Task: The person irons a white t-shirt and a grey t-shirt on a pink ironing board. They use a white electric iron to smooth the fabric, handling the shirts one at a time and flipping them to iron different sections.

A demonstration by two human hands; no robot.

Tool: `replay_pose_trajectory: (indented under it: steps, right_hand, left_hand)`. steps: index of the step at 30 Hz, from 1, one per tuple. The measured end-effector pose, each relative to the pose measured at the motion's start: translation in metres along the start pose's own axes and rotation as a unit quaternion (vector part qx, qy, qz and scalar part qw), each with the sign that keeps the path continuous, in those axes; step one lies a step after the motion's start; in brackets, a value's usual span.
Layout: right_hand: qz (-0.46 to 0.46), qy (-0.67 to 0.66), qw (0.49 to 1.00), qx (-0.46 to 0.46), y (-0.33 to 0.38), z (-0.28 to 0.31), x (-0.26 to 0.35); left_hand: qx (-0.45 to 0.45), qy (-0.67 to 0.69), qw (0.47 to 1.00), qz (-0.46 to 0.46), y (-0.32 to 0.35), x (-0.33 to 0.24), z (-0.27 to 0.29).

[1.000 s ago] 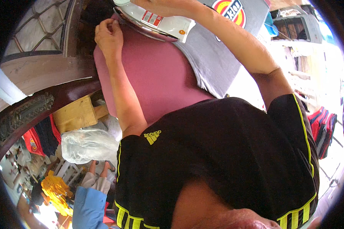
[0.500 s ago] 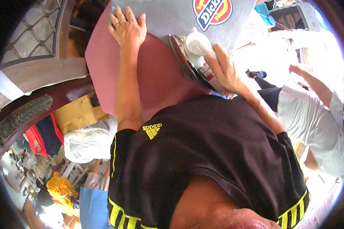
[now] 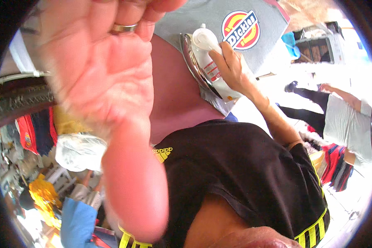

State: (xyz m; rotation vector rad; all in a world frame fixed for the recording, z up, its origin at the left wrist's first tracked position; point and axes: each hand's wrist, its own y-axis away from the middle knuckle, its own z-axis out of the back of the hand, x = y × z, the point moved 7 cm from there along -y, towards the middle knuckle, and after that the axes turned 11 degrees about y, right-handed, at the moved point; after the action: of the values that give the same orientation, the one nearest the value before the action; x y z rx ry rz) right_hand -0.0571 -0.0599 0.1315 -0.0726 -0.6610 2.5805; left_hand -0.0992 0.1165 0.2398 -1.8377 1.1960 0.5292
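Observation:
My left hand (image 3: pixel 107 66) is lifted close to the camera, its bare palm showing and a ring on one finger. The upper edge cuts off most of the fingers; nothing lies in the palm. With my right hand (image 3: pixel 235 72) I grip a white clothes iron (image 3: pixel 204 56) with a shiny metal base. The iron rests on a grey garment (image 3: pixel 177 20) bearing a round red and yellow printed badge. Under the cloth is a dusty-pink ironing surface (image 3: pixel 173 82), partly hidden behind my left hand and forearm.
At right, a person in a pale shirt (image 3: pixel 345 120) is nearby, with folded red and dark clothes (image 3: pixel 335 165) below. A clear plastic bag (image 3: pixel 80 151), yellow cloth (image 3: pixel 43 196) and another person's blue clothing (image 3: pixel 78 221) are at lower left.
My left hand has come off the garment and up toward the camera, now filling the upper left. My right hand still holds the iron. The printed badge now sits lower and further right in view.

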Motion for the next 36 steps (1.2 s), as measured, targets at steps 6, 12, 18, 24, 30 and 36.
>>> replay_pose_trajectory:
  steps: [6, 12, 18, 24, 30, 36]
  right_hand:
    - [-0.185, -0.160, 0.949, 0.198, 0.028, 0.008, -0.010]
    - [-0.269, -0.235, 0.893, 0.274, 0.058, 0.020, -0.032]
    - [-0.160, -0.222, 0.905, 0.325, 0.105, 0.040, -0.064]
    - [-0.193, -0.208, 0.933, 0.224, 0.162, 0.077, -0.159]
    - [-0.352, -0.202, 0.905, 0.128, 0.151, 0.116, -0.283]
    - [-0.202, -0.031, 0.973, 0.103, 0.054, 0.088, -0.390]
  left_hand:
    - [0.011, 0.121, 0.992, -0.014, 0.022, 0.016, -0.039]
    - [-0.009, 0.141, 0.986, -0.089, 0.028, 0.014, -0.054]
    - [-0.032, 0.029, 0.973, -0.227, 0.015, -0.024, -0.049]
    - [-0.138, -0.246, 0.952, -0.117, 0.012, 0.089, -0.021]
    - [-0.103, -0.743, 0.661, -0.003, 0.028, 0.209, -0.011]
    - [-0.124, -0.821, 0.548, 0.101, 0.032, 0.243, 0.010]
